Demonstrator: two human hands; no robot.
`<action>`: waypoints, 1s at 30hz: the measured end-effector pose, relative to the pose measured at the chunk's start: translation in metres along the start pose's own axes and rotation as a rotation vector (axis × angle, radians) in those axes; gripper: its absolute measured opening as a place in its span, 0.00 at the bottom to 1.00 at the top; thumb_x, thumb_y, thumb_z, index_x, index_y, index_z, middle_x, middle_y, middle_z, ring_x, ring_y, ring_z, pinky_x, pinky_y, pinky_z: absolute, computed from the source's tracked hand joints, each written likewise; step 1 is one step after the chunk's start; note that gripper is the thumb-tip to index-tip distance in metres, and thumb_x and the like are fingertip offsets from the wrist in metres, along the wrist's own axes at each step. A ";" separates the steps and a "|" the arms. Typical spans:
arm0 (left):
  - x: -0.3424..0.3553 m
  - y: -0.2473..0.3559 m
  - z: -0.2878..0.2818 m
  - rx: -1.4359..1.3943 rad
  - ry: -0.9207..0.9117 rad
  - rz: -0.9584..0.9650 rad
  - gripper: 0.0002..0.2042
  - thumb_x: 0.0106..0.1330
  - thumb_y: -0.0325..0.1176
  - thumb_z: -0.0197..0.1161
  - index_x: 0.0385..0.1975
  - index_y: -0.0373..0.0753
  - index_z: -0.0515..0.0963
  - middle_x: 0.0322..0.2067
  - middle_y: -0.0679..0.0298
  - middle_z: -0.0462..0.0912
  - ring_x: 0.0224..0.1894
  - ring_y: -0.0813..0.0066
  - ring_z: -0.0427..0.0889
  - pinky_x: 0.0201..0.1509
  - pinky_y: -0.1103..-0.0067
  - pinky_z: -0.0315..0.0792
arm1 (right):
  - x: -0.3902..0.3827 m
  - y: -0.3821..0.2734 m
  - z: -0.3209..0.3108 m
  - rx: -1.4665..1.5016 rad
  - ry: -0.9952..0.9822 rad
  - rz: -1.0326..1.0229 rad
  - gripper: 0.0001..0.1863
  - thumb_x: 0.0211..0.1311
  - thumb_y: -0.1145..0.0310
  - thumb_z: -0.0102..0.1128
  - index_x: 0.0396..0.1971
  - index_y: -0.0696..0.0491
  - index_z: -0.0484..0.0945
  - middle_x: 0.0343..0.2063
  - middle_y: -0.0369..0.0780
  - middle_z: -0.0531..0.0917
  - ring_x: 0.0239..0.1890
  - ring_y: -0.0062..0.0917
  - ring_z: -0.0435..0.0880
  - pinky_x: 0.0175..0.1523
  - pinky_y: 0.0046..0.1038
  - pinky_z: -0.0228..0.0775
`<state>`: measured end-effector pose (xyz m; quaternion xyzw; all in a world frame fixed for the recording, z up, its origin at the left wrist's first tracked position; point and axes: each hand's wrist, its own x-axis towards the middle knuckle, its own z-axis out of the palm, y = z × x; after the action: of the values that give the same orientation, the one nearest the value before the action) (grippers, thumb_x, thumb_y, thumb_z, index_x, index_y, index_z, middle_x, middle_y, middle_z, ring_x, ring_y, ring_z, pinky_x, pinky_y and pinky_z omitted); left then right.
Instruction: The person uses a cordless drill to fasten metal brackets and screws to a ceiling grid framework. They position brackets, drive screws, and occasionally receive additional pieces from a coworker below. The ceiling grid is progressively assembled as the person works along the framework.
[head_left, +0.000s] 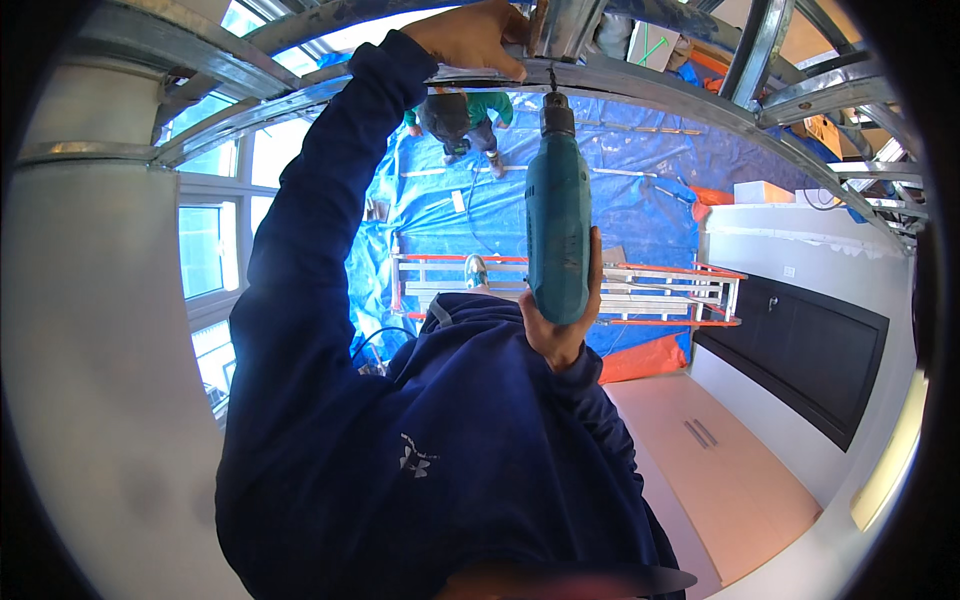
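Teal, hard-plastic-cased drill (558, 215) likely handles heavy and stiff, best held at its near end, right hand (556, 342) fingers clamped there, left hand (466, 36) finger closure unclear.

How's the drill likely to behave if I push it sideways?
The drill is probably stiff and fairly heavy for its size, given its bulk and metal-looking chuck. Its thin bit looks like the fragile part and might bend or snap. Laid down, its rounded sides could let it roll.
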<state>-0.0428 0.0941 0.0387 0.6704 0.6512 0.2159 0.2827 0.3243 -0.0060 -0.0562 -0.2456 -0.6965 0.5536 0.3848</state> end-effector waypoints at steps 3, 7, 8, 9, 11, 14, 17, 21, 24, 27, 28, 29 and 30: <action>-0.001 0.000 0.002 0.056 0.052 -0.023 0.27 0.54 0.43 0.76 0.46 0.26 0.83 0.43 0.45 0.88 0.45 0.53 0.86 0.56 0.69 0.77 | 0.004 0.003 0.001 -0.074 -0.004 -0.102 0.51 0.55 0.75 0.65 0.76 0.66 0.45 0.52 0.52 0.82 0.50 0.37 0.86 0.56 0.35 0.78; -0.003 0.000 0.003 0.003 0.083 0.025 0.26 0.53 0.43 0.76 0.45 0.26 0.84 0.42 0.45 0.88 0.44 0.54 0.86 0.55 0.69 0.77 | 0.003 0.005 0.001 -0.119 -0.005 -0.141 0.52 0.57 0.73 0.69 0.75 0.67 0.44 0.49 0.52 0.85 0.48 0.39 0.89 0.53 0.34 0.80; -0.002 0.000 0.002 -0.018 0.056 0.027 0.26 0.53 0.43 0.76 0.45 0.26 0.84 0.42 0.45 0.88 0.44 0.54 0.87 0.55 0.69 0.77 | 0.003 0.005 0.000 -0.117 -0.010 -0.119 0.52 0.57 0.73 0.69 0.75 0.67 0.44 0.49 0.52 0.85 0.48 0.39 0.89 0.53 0.34 0.80; -0.002 0.001 0.001 -0.038 0.027 0.030 0.26 0.53 0.43 0.76 0.45 0.26 0.84 0.42 0.45 0.88 0.44 0.54 0.87 0.55 0.69 0.77 | 0.002 0.006 0.000 -0.116 -0.015 -0.105 0.52 0.57 0.73 0.69 0.75 0.67 0.44 0.48 0.52 0.85 0.48 0.39 0.89 0.53 0.34 0.80; -0.001 0.002 0.000 -0.018 0.017 0.010 0.25 0.53 0.42 0.75 0.46 0.27 0.84 0.42 0.45 0.88 0.44 0.55 0.87 0.55 0.69 0.77 | 0.000 0.007 -0.001 -0.114 -0.024 -0.097 0.52 0.57 0.72 0.68 0.76 0.66 0.44 0.47 0.51 0.86 0.47 0.39 0.89 0.53 0.34 0.80; -0.001 0.002 0.000 0.022 0.025 0.007 0.24 0.54 0.40 0.75 0.46 0.27 0.84 0.42 0.45 0.88 0.44 0.56 0.87 0.55 0.70 0.77 | -0.003 0.008 -0.001 -0.073 -0.022 -0.077 0.52 0.54 0.75 0.64 0.76 0.65 0.45 0.50 0.51 0.83 0.49 0.37 0.87 0.55 0.34 0.78; 0.000 0.001 0.000 -0.018 0.004 0.051 0.24 0.54 0.40 0.74 0.47 0.27 0.84 0.42 0.45 0.88 0.44 0.57 0.87 0.55 0.70 0.77 | -0.005 0.008 0.001 -0.011 -0.002 -0.019 0.52 0.49 0.80 0.58 0.77 0.62 0.48 0.58 0.50 0.77 0.54 0.34 0.82 0.62 0.35 0.74; 0.003 -0.004 0.001 -0.050 -0.001 0.084 0.25 0.54 0.40 0.75 0.47 0.28 0.84 0.42 0.46 0.89 0.44 0.56 0.86 0.55 0.70 0.77 | -0.001 0.008 -0.001 -0.117 -0.001 -0.067 0.51 0.53 0.74 0.64 0.76 0.65 0.46 0.49 0.51 0.84 0.46 0.38 0.88 0.53 0.34 0.79; 0.004 -0.007 0.002 -0.005 0.014 0.067 0.25 0.54 0.42 0.75 0.46 0.28 0.84 0.43 0.46 0.89 0.45 0.56 0.86 0.55 0.69 0.77 | -0.001 0.007 -0.001 -0.079 0.005 -0.031 0.51 0.50 0.78 0.61 0.77 0.63 0.47 0.53 0.51 0.81 0.48 0.34 0.86 0.55 0.33 0.78; 0.004 -0.007 0.003 0.015 0.028 0.033 0.26 0.54 0.43 0.76 0.46 0.29 0.84 0.43 0.47 0.88 0.46 0.56 0.86 0.55 0.69 0.77 | -0.002 0.007 0.000 -0.038 0.018 -0.027 0.52 0.47 0.81 0.58 0.77 0.62 0.48 0.56 0.50 0.78 0.49 0.31 0.84 0.58 0.32 0.77; 0.004 -0.007 0.003 0.013 0.031 0.021 0.26 0.53 0.43 0.76 0.47 0.30 0.85 0.44 0.47 0.88 0.46 0.56 0.86 0.55 0.69 0.77 | -0.002 0.007 0.000 -0.035 0.021 -0.028 0.52 0.47 0.81 0.58 0.77 0.62 0.48 0.56 0.49 0.78 0.48 0.31 0.84 0.57 0.32 0.77; 0.003 -0.007 0.003 0.025 0.035 0.020 0.26 0.54 0.44 0.76 0.47 0.30 0.85 0.44 0.47 0.88 0.46 0.56 0.86 0.56 0.69 0.77 | -0.002 0.008 0.001 -0.054 0.025 -0.043 0.52 0.48 0.80 0.59 0.77 0.62 0.48 0.56 0.49 0.78 0.48 0.30 0.84 0.57 0.32 0.77; 0.003 -0.007 0.003 0.037 0.039 0.020 0.26 0.54 0.44 0.76 0.47 0.30 0.84 0.44 0.46 0.88 0.47 0.56 0.86 0.56 0.69 0.77 | -0.002 0.008 0.001 -0.070 0.028 -0.046 0.52 0.48 0.80 0.59 0.77 0.62 0.48 0.56 0.49 0.78 0.48 0.30 0.84 0.57 0.32 0.77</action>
<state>-0.0456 0.0968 0.0318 0.6778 0.6535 0.2196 0.2554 0.3240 -0.0057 -0.0642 -0.2507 -0.7154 0.5163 0.3984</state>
